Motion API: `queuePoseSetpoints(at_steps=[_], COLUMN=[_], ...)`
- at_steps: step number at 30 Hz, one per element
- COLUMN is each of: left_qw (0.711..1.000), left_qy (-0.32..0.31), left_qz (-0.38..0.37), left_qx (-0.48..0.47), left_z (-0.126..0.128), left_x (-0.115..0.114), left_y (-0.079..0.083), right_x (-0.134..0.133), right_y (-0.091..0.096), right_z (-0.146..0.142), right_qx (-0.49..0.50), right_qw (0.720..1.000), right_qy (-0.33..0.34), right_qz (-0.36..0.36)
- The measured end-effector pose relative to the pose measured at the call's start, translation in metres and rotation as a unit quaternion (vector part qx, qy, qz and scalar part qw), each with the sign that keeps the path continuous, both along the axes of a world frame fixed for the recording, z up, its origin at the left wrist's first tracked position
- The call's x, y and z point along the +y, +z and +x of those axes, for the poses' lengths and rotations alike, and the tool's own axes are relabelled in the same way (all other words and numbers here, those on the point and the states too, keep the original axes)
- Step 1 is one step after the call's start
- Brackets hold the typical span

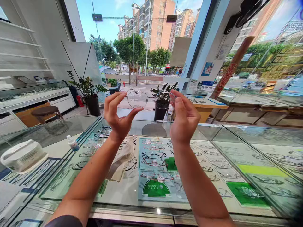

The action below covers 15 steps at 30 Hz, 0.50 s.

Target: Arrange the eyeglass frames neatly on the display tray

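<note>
A pair of thin metal-rimmed eyeglasses [137, 100] is held up in the air above the glass counter, lenses toward the window. My left hand [118, 115] has its fingertips at the left end of the frame and its thumb under the left lens. The right end of the frame is pinched between thumb and fingers of my right hand [184, 116]. One folded temple tip shows above the left lens. Under my left forearm, a beige cloth [121, 160] lies on the counter.
The glass display counter [118, 195] holds rows of eyeglasses. On its left stand a white plastic device [22, 156] and a small spray bottle [73, 143]. Beyond are a stool [44, 110], potted plants [92, 102] and a large window onto a street.
</note>
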<state>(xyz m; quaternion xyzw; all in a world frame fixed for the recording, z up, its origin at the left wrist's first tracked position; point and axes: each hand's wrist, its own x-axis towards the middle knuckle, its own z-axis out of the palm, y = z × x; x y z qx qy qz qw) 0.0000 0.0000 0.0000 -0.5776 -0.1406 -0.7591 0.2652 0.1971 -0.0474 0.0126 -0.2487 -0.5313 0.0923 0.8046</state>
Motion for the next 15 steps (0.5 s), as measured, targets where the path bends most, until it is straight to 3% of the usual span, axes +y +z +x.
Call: queuePoseSetpoints(at_steps=[7,15], left_qw=[0.996,0.995], left_qy=[0.065,-0.024], left_qz=[-0.062,-0.099], left_qx=[-0.028,-0.011], left_z=[0.0001,0.0001], left_x=[-0.0017,0.0029], left_y=[-0.0069,-0.0027], right_x=[0.0085,-0.0005], right_y=[-0.0029,-0.002], right_z=[0.0052,0.0001], right_qx=[-0.013,-0.026], right_qw=[0.999,1.0], right_qy=[0.024,-0.005], right_qz=[-0.039,0.009])
